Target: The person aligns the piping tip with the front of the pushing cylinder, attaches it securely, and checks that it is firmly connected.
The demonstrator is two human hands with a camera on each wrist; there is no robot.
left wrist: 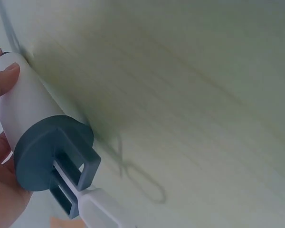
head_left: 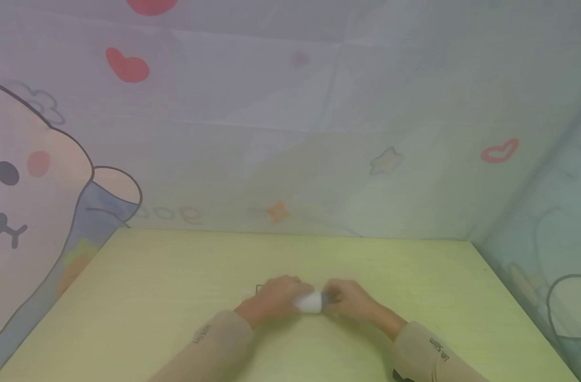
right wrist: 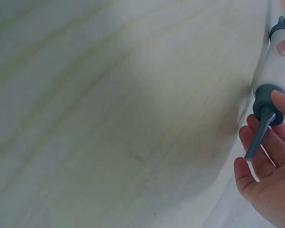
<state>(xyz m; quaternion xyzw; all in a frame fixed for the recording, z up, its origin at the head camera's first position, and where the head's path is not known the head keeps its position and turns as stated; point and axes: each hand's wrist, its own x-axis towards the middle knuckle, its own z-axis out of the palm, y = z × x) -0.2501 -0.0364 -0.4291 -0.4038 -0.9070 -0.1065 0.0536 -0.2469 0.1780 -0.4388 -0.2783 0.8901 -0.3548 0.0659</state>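
A white cylinder point(head_left: 311, 303) with dark teal end caps lies between my two hands, low over the table. My left hand point(head_left: 278, 297) grips its white body point(left wrist: 31, 97). At one end, the left wrist view shows a dark teal cap point(left wrist: 35, 159) with a two-sided bracket and a white handle piece point(left wrist: 102, 209) passing through it. My right hand point(right wrist: 270, 175) holds the opposite end, thumb on the teal collar point(right wrist: 265, 97) and fingers curled below. A slim teal nozzle point(right wrist: 260, 135) sticks out there, tilted down past the fingers.
The pale yellow-green table point(head_left: 175, 270) reaches back to a fabric backdrop point(head_left: 271, 106) printed with hearts, stars and a large bear point(head_left: 32, 201). Another printed panel point(head_left: 557, 254) stands along the right side. A small dark object point(head_left: 401, 375) shows beside the right sleeve.
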